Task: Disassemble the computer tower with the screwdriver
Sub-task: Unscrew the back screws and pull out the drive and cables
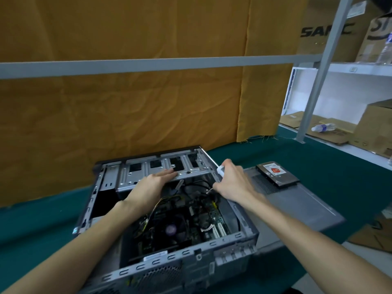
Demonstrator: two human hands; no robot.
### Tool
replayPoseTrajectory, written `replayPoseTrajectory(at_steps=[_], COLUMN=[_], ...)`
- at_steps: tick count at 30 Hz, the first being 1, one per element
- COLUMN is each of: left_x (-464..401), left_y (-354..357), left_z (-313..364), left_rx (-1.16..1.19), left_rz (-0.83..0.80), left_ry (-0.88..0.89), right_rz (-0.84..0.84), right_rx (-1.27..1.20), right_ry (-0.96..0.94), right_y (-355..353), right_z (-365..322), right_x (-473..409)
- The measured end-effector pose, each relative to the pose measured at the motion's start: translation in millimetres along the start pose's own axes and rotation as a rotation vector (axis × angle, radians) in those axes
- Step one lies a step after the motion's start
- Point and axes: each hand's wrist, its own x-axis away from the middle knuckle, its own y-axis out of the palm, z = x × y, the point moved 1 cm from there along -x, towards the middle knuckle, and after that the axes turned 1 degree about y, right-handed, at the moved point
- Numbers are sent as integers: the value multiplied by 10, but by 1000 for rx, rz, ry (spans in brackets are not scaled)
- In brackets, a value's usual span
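The right hand grips the screwdriver, its shaft slanting down-left into the computer tower, while the flat left hand rests on the drive cage.

Even, soft indoor light — blurred lower edges, wide-angle bending at borders.

A bench covered in dark green cloth runs across the foreground. Behind it hangs a wrinkled mustard-yellow fabric curtain, crossed by a horizontal grey metal bar. At the right stands a white shelving unit with a slanted grey metal upright. Its upper shelf holds brown cardboard boxes with black lettering. Lower down, flattened cardboard lies with a clear plastic water bottle on its side on top, next to another cardboard box. More cardboard shows below the bench edge at the far right.
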Motion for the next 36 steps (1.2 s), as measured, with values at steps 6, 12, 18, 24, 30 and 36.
replayPoseTrajectory(at_steps=[6,12,18,24,30,36], left_x=[-37,-252,-349,-329,-279,-90], left_y=[82,224,391,382,164,-65], left_z=[114,240,189,171,72,-9], left_rx=[-2,-130,-189,-165,61,178], left_rz=[48,119,122,133,-65,47], left_ry=[26,49,42,19,67,68], right_rz=[-54,-8,-24,-104,192,-275], right_rx=[-208,-372,14,106,-277,-11], right_ry=[42,274,348,354,-7,-537], right_y=[-56,-76,298,409,-68,24], right_z=[197,866,1395,1412,603,-495], right_x=[129,-100,-291,-374,-173,294])
